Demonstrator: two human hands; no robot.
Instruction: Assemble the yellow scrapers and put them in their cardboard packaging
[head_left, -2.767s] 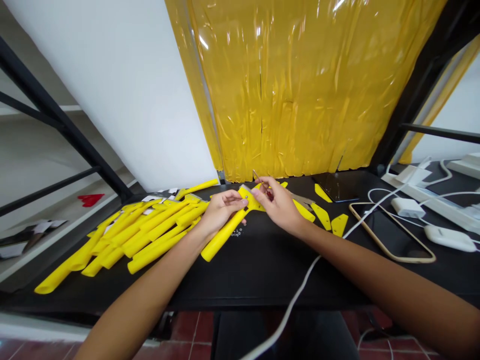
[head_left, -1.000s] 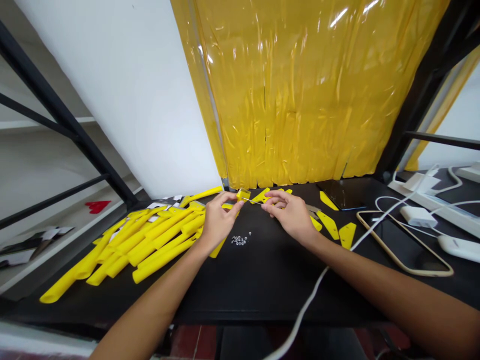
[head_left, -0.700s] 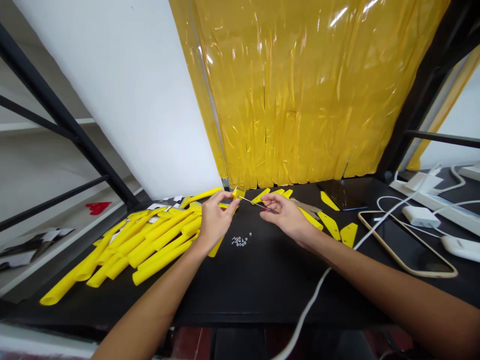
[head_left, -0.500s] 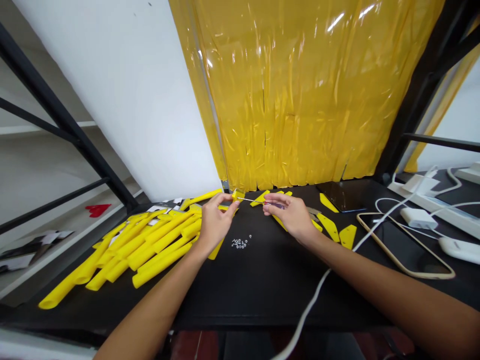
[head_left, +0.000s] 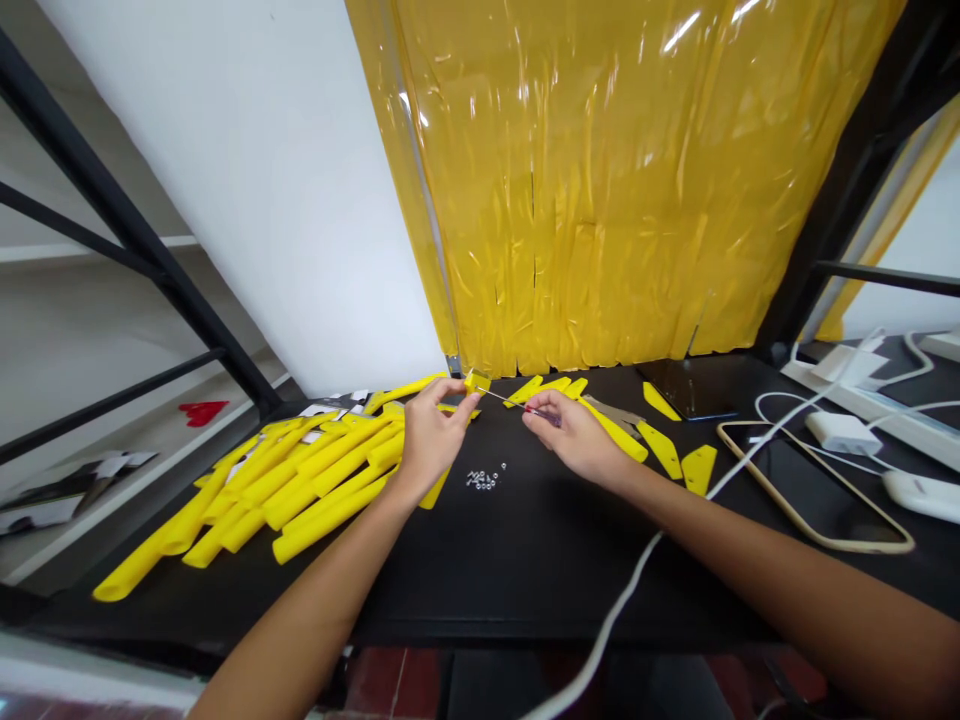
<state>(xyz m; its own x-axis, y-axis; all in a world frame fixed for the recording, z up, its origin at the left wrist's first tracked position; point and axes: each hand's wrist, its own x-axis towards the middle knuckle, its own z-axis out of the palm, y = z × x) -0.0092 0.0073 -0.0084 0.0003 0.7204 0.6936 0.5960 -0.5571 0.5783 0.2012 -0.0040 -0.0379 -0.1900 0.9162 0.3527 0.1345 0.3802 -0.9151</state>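
My left hand (head_left: pixel 437 430) is closed around a small yellow plastic part (head_left: pixel 475 382), pinched between thumb and fingers above the back of the black table. In my right hand (head_left: pixel 566 432) is a screwdriver (head_left: pixel 541 415) with a thin metal shaft, its handle mostly covered by my fingers. The shaft runs leftward and its tip meets the yellow part; the exact contact point is too small to make out. Below and between the hands lies a little heap of shiny metal nuts or screws (head_left: pixel 482 480).
Many yellow tubes (head_left: pixel 322 465) are piled on the left of the table (head_left: pixel 525 580). Flat yellow fin-shaped pieces (head_left: pixel 660 450) lie on the right. Beyond them are a phone (head_left: pixel 810 490), a dark tablet (head_left: pixel 690 390), a charger (head_left: pixel 844 435) and a white cable (head_left: pixel 630 590) crossing the front edge.
The screwdriver now slants more steeply up to the yellow part, as my right hand's fingers have curled further round its handle. The whole view has shifted slightly.
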